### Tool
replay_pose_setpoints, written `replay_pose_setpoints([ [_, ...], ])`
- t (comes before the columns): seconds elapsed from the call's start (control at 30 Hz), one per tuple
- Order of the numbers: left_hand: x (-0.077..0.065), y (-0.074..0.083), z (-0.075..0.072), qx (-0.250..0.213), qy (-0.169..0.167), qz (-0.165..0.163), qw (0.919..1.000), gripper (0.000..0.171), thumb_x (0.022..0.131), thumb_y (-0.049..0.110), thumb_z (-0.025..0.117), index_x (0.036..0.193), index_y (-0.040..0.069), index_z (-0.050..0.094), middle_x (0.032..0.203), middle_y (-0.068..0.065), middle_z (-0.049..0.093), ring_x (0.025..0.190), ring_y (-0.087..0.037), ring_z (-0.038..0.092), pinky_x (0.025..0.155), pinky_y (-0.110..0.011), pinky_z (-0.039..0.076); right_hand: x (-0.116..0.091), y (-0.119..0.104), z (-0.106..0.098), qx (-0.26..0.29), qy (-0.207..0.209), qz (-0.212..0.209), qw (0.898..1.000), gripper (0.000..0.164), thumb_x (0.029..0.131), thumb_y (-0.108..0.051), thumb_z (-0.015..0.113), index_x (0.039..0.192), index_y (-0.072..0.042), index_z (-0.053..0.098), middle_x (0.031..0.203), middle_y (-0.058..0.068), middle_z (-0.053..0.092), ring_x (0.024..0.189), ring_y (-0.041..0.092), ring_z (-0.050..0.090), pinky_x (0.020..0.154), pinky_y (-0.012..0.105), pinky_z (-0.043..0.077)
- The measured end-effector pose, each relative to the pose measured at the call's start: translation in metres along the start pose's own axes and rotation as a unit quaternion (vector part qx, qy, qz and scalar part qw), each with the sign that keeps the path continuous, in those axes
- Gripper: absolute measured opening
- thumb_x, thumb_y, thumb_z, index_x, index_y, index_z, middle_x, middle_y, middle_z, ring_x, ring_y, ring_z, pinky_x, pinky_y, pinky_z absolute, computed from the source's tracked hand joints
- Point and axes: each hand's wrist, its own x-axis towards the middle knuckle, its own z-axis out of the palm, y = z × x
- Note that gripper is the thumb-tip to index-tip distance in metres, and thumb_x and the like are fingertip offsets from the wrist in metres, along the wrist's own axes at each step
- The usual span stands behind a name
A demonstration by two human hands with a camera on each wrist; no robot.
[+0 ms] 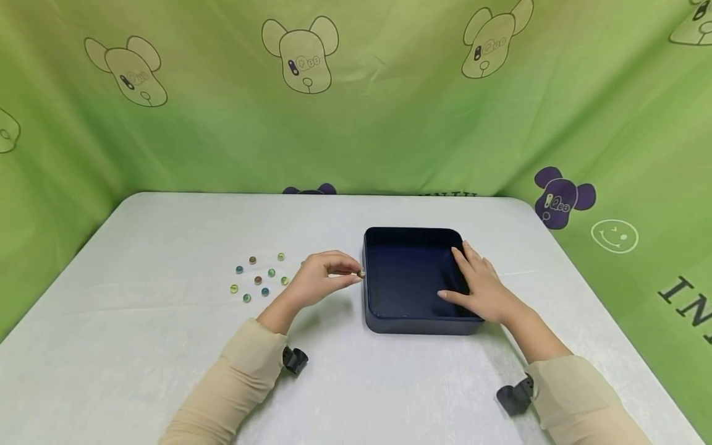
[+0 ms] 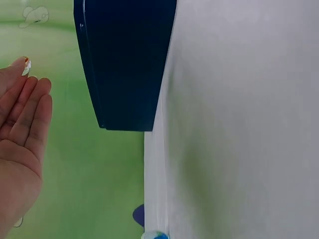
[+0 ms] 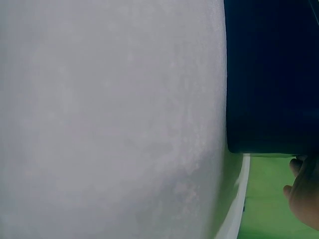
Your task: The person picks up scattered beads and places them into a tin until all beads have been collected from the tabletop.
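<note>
Fingers [image 1: 349,262] of the left hand [image 1: 319,278] pinch a small marble [image 1: 361,274] at their tips; in the head view the marble sits right by the left edge of a dark blue box [image 1: 423,326], while the left wrist view shows it apart from the box, higher than its top edge. To carry it across well, I would hold the pinch light but firm, since smooth glass may slip, clear the wall fully before loosening, and let go low inside so that it does not bounce. The right hand [image 1: 483,284] lies at the box's right side with fingers and thumb spread apart; how hard it presses I cannot tell, though steadying the box from there seems useful. The box is open-topped and stands on the white worktop [image 1: 139,346]; no marble shows on the visible part of its bottom, and the part behind the right hand is hidden. Several loose marbles [image 1: 258,280], green, blue, yellowish and brown, lie scattered on the worktop beyond the left wrist, outside any container.
</note>
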Motion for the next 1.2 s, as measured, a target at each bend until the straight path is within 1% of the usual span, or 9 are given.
replay_pose_setpoints([
  [0.2,0.004,0.000,0.006,-0.007,-0.013,-0.007,0.9999,0.013,0.078,0.013,0.064,0.090,0.007,0.066,0.089,0.000,0.061,0.080,-0.007,0.058,0.072,-0.022,0.047,0.000,0.001,0.001,0.001,0.000,0.001,1.000,0.089,0.081,-0.048,0.053,0.138,0.000,0.002,0.140,0.023,-0.008,0.127,0.035,-0.004,0.099,0.052,-0.003],
  [0.37,0.004,0.003,0.010,-0.010,-0.018,-0.014,0.9997,0.014,0.078,0.013,0.064,0.090,0.007,0.066,0.089,0.000,0.061,0.080,-0.009,0.057,0.073,-0.022,0.047,0.001,0.001,0.003,-0.003,-0.001,0.001,1.000,0.090,0.080,-0.048,0.053,0.137,0.000,0.003,0.139,0.024,-0.007,0.127,0.036,-0.003,0.099,0.053,-0.002],
  [0.43,0.005,0.002,0.012,-0.015,-0.020,-0.011,0.9996,0.014,0.078,0.012,0.065,0.090,0.006,0.066,0.089,-0.001,0.061,0.081,-0.009,0.057,0.073,-0.021,0.047,0.001,0.000,0.003,0.000,-0.002,0.003,1.000,0.090,0.081,-0.048,0.053,0.138,0.000,0.002,0.140,0.023,-0.008,0.127,0.036,-0.004,0.099,0.053,-0.002],
  [0.47,0.006,-0.003,0.013,-0.016,-0.022,-0.008,0.9996,0.014,0.077,0.013,0.065,0.090,0.007,0.066,0.089,0.000,0.061,0.081,-0.007,0.057,0.073,-0.021,0.047,0.001,0.000,0.002,0.001,-0.003,0.003,1.000,0.090,0.081,-0.047,0.053,0.138,0.000,0.002,0.140,0.023,-0.008,0.127,0.036,-0.004,0.099,0.053,-0.002],
  [0.67,0.012,-0.003,0.020,-0.020,-0.040,0.000,0.9990,0.014,0.077,0.011,0.065,0.090,0.006,0.066,0.090,0.000,0.061,0.081,-0.006,0.057,0.072,-0.021,0.047,0.001,0.000,0.001,0.003,-0.003,0.004,1.000,0.089,0.081,-0.047,0.053,0.138,-0.001,0.001,0.139,0.023,-0.008,0.127,0.036,-0.004,0.098,0.053,-0.003],
  [0.77,0.014,0.001,0.023,-0.032,-0.055,-0.003,0.9980,0.015,0.077,0.007,0.063,0.092,0.003,0.065,0.091,-0.004,0.060,0.081,-0.008,0.058,0.071,-0.021,0.047,0.001,0.000,0.001,0.001,-0.003,0.003,1.000,0.089,0.081,-0.047,0.053,0.138,-0.001,0.001,0.139,0.023,-0.008,0.127,0.036,-0.004,0.099,0.053,-0.003],
  [0.93,0.015,0.020,0.022,-0.037,-0.073,-0.004,0.9966,0.016,0.077,-0.001,0.061,0.093,-0.005,0.063,0.093,-0.013,0.060,0.083,-0.016,0.059,0.071,-0.023,0.048,0.000,0.001,0.000,0.000,-0.003,0.004,1.000,0.089,0.081,-0.047,0.052,0.138,-0.001,0.001,0.140,0.021,-0.011,0.127,0.035,-0.006,0.098,0.053,-0.003],
  [1.03,0.017,0.025,0.022,-0.031,-0.084,-0.003,0.9960,0.016,0.078,-0.001,0.061,0.093,-0.006,0.063,0.092,-0.013,0.060,0.084,-0.016,0.059,0.073,-0.022,0.047,0.000,0.001,0.001,0.000,-0.002,0.003,1.000,0.089,0.081,-0.047,0.052,0.138,-0.001,0.001,0.140,0.022,-0.010,0.127,0.035,-0.005,0.098,0.053,-0.003],
  [1.2,0.024,0.007,0.028,-0.008,-0.099,0.003,0.9951,0.016,0.078,0.005,0.062,0.093,0.000,0.064,0.091,-0.006,0.060,0.082,-0.009,0.058,0.072,-0.020,0.047,0.001,0.001,0.002,0.002,-0.001,0.001,1.000,0.089,0.081,-0.047,0.053,0.138,-0.001,0.001,0.140,0.023,-0.008,0.127,0.036,-0.005,0.098,0.053,-0.003],
])
